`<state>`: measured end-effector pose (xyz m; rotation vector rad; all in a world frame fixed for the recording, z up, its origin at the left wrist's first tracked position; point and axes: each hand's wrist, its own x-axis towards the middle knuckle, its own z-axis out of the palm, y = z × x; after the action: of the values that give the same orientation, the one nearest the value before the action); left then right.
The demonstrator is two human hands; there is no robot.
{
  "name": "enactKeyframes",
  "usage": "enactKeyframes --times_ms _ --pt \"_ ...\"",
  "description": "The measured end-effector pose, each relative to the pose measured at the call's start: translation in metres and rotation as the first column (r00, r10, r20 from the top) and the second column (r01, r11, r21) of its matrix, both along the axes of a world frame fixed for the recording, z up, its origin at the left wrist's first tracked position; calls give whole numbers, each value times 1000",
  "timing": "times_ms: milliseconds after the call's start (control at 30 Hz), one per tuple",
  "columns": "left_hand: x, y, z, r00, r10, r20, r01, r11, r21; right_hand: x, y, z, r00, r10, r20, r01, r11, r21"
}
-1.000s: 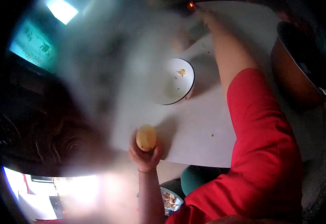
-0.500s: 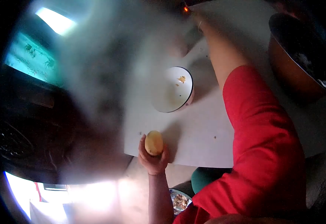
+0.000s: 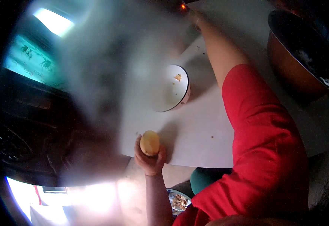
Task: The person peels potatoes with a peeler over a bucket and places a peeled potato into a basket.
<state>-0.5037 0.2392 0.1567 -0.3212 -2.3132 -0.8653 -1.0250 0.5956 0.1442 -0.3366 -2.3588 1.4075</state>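
Observation:
My left hand [image 3: 149, 162] is closed around a peeled, pale yellow potato [image 3: 150, 143] with a few dark specks, just above the table's near edge. Beyond it on the table stands a white enamel bowl [image 3: 184, 86] with a dark rim, holding a few yellowish scraps. Its left side fades into a hazy smear across the view. From the red sleeve, my right arm stretches far across the table. At its end my right hand [image 3: 194, 18] is dim and blurred beside a small glowing red light [image 3: 183, 6]. Its fingers cannot be made out.
A large brown basin [image 3: 284, 69] with a dark inside stands at the right of the pale table [image 3: 202, 150]. Below the table edge, a patterned dish [image 3: 170, 193] holds peelings, next to a green rounded thing [image 3: 205, 182]. Dark furniture [image 3: 40, 132] fills the left.
The whole view has shifted slightly, so the bowl, potato and both arms appear a little further left. My left hand keeps its hold on the potato; my right arm stays outstretched.

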Motion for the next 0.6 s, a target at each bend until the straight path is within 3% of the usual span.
enactKeyframes --times_ms 333,600 --pt "-1 -1 -3 997 -71 4 71 995 74 17 0 -1 1000 11 -9 -11 1000 -13" --pt "1 -1 -1 999 -23 22 22 998 53 12 12 2 1000 0 -21 0 1000 -8"
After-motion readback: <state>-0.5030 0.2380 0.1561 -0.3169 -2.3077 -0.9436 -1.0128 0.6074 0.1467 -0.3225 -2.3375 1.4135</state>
